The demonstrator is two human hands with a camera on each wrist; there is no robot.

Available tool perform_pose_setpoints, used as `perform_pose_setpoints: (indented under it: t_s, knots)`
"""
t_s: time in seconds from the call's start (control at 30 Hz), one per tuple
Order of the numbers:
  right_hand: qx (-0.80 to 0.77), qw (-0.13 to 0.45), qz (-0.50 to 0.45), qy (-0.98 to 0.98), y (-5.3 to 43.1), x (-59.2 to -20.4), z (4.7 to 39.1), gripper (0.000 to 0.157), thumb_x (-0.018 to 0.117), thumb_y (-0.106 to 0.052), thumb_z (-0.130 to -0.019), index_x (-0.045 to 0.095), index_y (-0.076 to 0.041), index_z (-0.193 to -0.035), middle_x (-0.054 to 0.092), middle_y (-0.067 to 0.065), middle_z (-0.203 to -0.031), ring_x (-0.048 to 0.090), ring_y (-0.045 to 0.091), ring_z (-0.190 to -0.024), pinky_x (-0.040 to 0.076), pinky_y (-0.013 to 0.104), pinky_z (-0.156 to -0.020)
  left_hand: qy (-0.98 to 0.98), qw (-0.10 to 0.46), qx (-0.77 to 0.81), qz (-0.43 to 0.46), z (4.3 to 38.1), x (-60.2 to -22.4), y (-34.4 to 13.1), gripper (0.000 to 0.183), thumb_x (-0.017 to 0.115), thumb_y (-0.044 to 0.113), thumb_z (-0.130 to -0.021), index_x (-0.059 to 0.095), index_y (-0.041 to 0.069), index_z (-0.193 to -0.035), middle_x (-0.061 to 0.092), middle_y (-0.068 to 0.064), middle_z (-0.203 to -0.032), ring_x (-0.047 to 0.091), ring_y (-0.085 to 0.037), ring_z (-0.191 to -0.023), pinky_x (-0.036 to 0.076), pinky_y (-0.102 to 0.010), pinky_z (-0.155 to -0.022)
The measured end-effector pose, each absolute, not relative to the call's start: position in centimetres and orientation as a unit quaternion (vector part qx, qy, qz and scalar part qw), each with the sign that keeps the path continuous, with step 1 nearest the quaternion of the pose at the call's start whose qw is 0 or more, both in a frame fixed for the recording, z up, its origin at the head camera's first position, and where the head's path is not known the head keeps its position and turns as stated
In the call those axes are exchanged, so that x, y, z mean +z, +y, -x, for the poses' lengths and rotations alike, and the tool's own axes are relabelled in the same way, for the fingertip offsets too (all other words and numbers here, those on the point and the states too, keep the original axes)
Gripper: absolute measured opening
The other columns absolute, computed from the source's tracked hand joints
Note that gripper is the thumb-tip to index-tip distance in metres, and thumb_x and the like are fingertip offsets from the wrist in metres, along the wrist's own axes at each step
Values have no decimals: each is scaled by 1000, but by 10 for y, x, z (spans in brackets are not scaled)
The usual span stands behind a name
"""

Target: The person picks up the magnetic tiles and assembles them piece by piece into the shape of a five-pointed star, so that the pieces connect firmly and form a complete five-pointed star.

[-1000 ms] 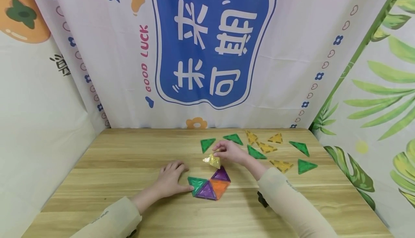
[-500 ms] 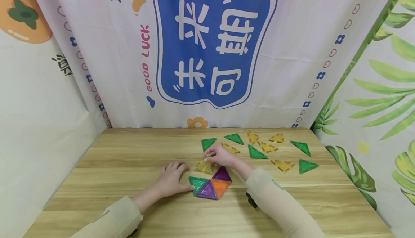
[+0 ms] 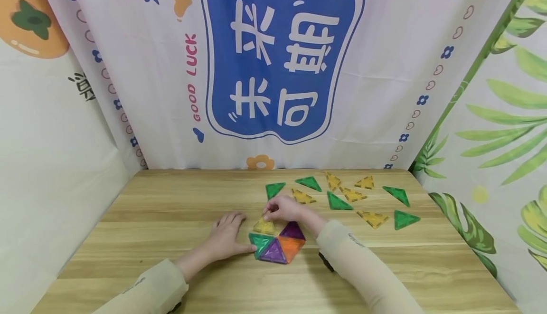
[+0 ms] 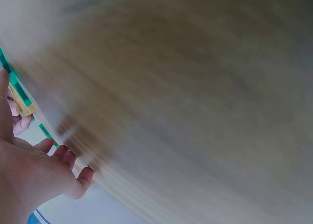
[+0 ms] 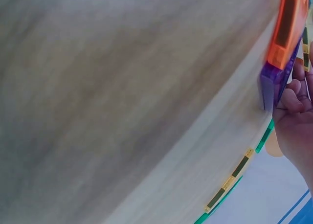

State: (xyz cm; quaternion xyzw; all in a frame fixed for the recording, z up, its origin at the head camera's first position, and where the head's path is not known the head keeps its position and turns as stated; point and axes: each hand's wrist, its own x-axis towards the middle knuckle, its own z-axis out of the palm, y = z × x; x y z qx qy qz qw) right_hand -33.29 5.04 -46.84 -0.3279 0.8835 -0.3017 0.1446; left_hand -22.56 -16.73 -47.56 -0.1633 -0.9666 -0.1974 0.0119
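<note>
pinching yellow triangle, right hand, cloth reading "good luck"

Wood-grain table before a white printed cloth
Leaf-print hanging at right; the left wall (fruit-printed) is perhaps fabric.

A wood-grain tabletop is carrying flat, translucent triangular tiles. Near its middle, a teal tile, a purple tile, an orange tile and a dark purple tile are lying edge to edge in that order, forming a partial ring. Toward the far right, five green tiles and five loose yellow tiles are lying scattered at differing angles. Three of the green ones are occupying the left of this scatter; two are marking its right end. Two yellow ones are lying just beside each other.
</note>
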Motion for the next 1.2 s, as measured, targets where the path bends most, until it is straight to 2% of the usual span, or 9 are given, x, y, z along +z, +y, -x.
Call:
perform_pose_setpoints:
  t_s: [0.37, 0.7, 0.8, 1.03, 1.2]
  knots:
    - [-269, 134, 365, 881, 47, -470, 332, 14, 73, -32, -82, 70, -22, -91, 64, -12, -89, 55, 1, -82, 46, 18, -77, -966, 12, -198, 168, 225, -476, -168, 95, 72, 64, -68, 45, 2, -136, 41, -18, -141, 33, -38, -132, 25, -64, -102]
    - [-297, 140, 386, 862, 55, -467, 332, 21, 73, -29, -83, 68, -18, -100, 62, -8, -96, 52, 4, -81, 46, 19, -73, -966, 11, -196, 167, 226, -478, -168, 94, 71, 65, -69, 45, 4, -136, 41, -17, -141, 33, -37, -132, 24, -64, -103]
    - [-311, 136, 383, 859, 65, -459, 332, 23, 73, -26, -83, 67, -16, -102, 62, -6, -99, 51, 8, -81, 45, 21, -72, -966, 10, -194, 168, 227, -479, -168, 94, 70, 66, -69, 45, 5, -136, 41, -17, -141, 33, -37, -132, 24, -64, -103]
    - [-300, 89, 400, 861, 100, -435, 336, 29, 73, -21, -83, 66, -8, -109, 63, 3, -107, 56, 28, -92, 46, 30, -75, -963, 7, -194, 185, 227, -480, -168, 84, 69, 63, -73, 46, 18, -139, 38, -18, -141, 31, -39, -132, 24, -66, -101]
    - [-300, 76, 373, 875, 131, -420, 340, 34, 75, -28, -81, 66, -13, -111, 62, 1, -114, 55, 34, -103, 47, 43, -86, -960, -2, -188, 210, 225, -476, -168, 74, 68, 58, -77, 45, 25, -139, 36, -21, -143, 28, -43, -133, 23, -69, -100]
